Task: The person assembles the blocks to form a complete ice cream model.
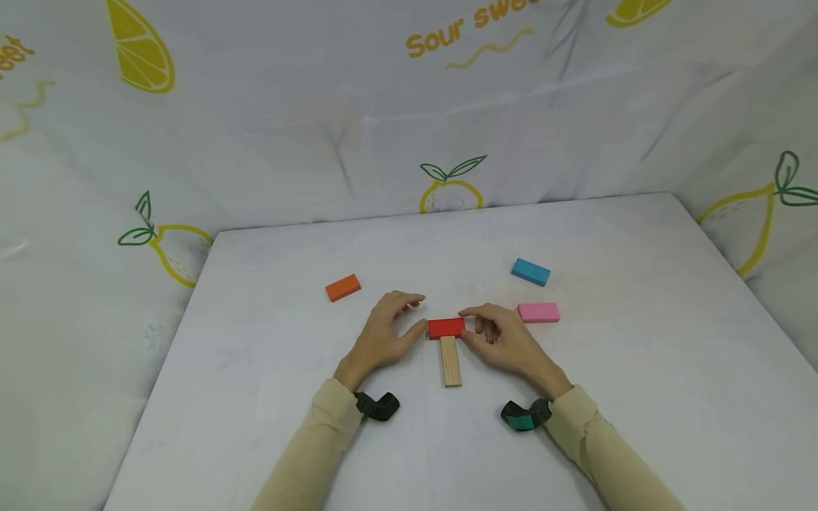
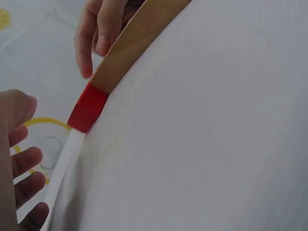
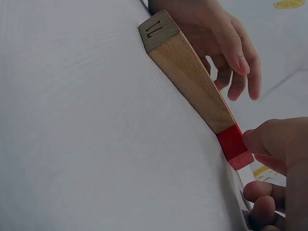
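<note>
A long tan wooden block (image 1: 450, 362) points away from the person; a long red wooden block (image 1: 446, 328) lies sideways at its far end. The right hand (image 1: 505, 338) is nearer, its thumb touching red's right end, but I cannot tell if it grips; the left hand (image 1: 380, 341), loosely spread and holding nothing, is just off the left end.

"What surfaces do you get over there?"

"On my feed the plain block (image 1: 450, 363) is bare wood, grain showing, matt; the red block (image 1: 446, 328) looks painted and smooth; the bench (image 1: 255, 426) seems matt, cloth-like."

"And behind?"

"I see a creased, faintly shiny sheet (image 1: 287, 142); the sleeves (image 1: 303, 454) are matt cloth."
</note>
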The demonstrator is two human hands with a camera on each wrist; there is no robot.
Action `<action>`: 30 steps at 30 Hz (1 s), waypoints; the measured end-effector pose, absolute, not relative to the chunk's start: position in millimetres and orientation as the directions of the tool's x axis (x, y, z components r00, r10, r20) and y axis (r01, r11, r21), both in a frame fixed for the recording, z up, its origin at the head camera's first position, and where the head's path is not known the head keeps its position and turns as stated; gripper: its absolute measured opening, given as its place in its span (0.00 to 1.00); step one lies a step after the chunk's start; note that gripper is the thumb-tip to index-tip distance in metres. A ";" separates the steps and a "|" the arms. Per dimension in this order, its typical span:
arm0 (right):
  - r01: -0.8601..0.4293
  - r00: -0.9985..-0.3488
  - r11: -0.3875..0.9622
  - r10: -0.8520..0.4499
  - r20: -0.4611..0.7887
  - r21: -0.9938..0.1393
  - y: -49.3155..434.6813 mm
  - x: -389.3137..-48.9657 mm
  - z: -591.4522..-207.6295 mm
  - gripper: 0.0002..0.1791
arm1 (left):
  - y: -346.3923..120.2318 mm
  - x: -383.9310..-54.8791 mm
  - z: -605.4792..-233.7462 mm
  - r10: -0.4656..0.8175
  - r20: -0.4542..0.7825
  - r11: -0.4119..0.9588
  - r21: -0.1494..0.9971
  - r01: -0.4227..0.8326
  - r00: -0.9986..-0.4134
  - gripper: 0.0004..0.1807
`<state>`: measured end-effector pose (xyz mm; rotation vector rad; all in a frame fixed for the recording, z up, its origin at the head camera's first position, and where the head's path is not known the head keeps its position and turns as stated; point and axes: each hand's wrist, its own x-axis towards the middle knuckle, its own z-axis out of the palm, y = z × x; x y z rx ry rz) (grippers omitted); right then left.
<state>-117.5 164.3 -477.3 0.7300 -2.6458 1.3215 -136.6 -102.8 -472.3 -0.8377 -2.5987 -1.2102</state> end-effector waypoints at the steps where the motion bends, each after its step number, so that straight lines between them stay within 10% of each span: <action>1: -0.455 -0.881 0.510 -0.374 0.289 -0.730 164.6 -116.9 -477.0 0.16 | -107.0 -138.1 -471.7 0.383 0.375 0.524 0.664 0.533 -0.844 0.21; 8: -0.453 -0.882 0.497 -0.370 0.291 -0.740 165.9 -114.9 -475.4 0.15 | -149.2 -154.4 -463.4 0.036 0.449 0.512 0.759 0.402 -0.893 0.19; 15: -0.458 -0.880 0.497 -0.372 0.296 -0.737 164.7 -116.0 -474.8 0.19 | -179.0 -158.0 -447.1 -0.291 0.208 0.341 0.934 0.102 -0.934 0.20; 30: -0.450 -0.885 0.504 -0.364 0.291 -0.737 164.0 -115.3 -474.4 0.17 | -192.5 -164.6 -476.2 -0.166 0.323 0.596 0.786 0.167 -0.932 0.25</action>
